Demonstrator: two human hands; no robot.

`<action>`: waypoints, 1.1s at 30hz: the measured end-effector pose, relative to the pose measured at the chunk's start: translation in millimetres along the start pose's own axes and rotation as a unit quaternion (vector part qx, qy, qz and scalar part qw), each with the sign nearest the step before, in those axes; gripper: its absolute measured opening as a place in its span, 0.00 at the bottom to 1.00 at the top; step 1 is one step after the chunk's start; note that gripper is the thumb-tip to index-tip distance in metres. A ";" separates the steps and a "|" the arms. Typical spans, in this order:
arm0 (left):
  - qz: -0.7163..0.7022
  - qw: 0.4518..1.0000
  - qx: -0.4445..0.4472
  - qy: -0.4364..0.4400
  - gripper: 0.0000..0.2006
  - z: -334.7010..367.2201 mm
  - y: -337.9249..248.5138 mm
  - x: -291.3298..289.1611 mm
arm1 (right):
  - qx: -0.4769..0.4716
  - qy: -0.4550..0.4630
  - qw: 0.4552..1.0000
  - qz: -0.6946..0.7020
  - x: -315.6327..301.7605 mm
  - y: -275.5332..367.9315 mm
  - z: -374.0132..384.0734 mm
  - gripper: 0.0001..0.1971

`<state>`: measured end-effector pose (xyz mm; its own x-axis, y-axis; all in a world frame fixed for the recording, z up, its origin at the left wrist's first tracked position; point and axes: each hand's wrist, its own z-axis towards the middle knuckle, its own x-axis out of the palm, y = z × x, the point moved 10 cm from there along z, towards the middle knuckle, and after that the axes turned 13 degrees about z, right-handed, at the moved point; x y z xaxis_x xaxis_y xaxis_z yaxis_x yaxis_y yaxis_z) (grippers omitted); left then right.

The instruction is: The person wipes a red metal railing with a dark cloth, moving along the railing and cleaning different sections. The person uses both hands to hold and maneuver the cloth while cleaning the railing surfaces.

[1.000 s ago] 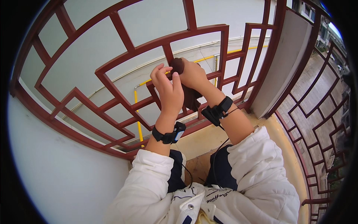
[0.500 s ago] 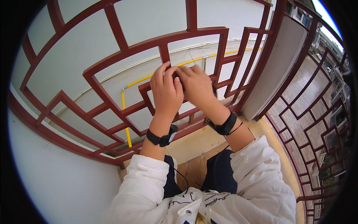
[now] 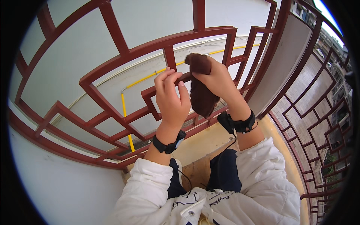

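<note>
A dark brown cloth (image 3: 202, 90), bunched at the top and hanging down, is in the grip of my right hand (image 3: 218, 79). Its fingers wrap round the upper part of the cloth, thumb toward the left. Just left of the cloth, my left hand (image 3: 171, 95) is raised with fingers apart and slightly curled, holding nothing. Its fingertips are near a bar of the dark red metal lattice railing (image 3: 169, 58); whether they touch it I cannot tell. Both wrists wear black straps with small devices.
Behind the lattice, a yellow pipe (image 3: 140, 80) runs along a pale wall. A white wall (image 3: 63, 176) stands at the lower left. On the right, another lattice (image 3: 300, 140) overlooks a paved yard (image 3: 290, 90). A tan ledge (image 3: 202, 144) lies below my hands.
My hands were close together over a dark thing at the lattice. Now my right hand has moved right with the brown cloth hanging from it, and my left hand is apart from it.
</note>
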<state>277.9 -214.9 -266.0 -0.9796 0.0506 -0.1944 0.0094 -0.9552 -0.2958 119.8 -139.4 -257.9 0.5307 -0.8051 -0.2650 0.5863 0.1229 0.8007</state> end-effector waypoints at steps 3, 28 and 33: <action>-0.014 1.000 -0.014 0.007 0.12 6.6 6.0 -8.1 | 0.157 0.091 0.904 0.387 50.7 -3.8 4.6 0.16; -0.006 1.000 0.010 -0.019 0.25 -0.2 -14.9 14.3 | 0.229 -0.061 0.707 0.666 53.8 4.3 21.0 0.19; 0.005 0.999 0.023 0.034 0.24 -2.4 -21.5 19.0 | 0.244 -0.064 0.733 0.631 34.1 -8.3 30.3 0.16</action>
<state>259.6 -192.8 -265.6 -0.9637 0.0588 -0.2604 0.0086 -0.9680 -0.2506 114.5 -185.4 -257.4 0.3828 -0.2792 0.8806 -0.6282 0.6202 0.4698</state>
